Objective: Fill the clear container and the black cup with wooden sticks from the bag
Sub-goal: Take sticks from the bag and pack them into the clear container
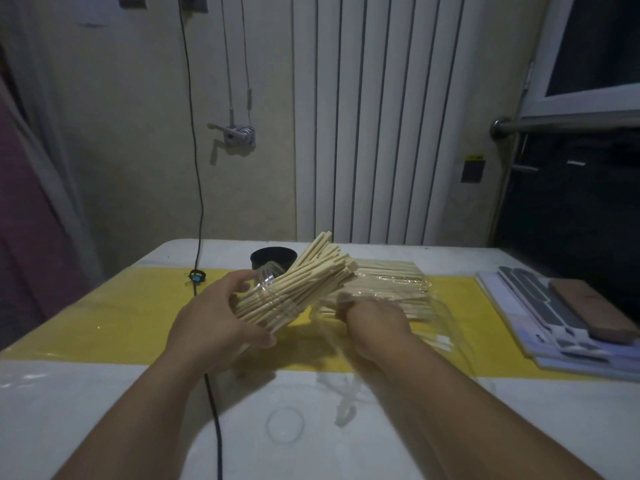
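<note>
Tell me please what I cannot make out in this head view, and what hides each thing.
- The black cup, head view: lower part hidden behind the clear container and its sticks; inside too dark.
- The right hand, head view: fingertips hidden by knuckles and the glossy bag, so its grip is unclear.
- Container base, head view: covered by the left hand.
- A small blue object, head view: too small to name.

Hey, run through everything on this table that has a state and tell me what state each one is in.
clear container: tilted, crammed with wooden sticks poking out of its mouth.
black cup: upright, no sticks showing above its rim.
bag: lying flat, many sticks inside.
left hand: grips the clear container.
right hand: fingers curled round sticks in the bag.
</note>
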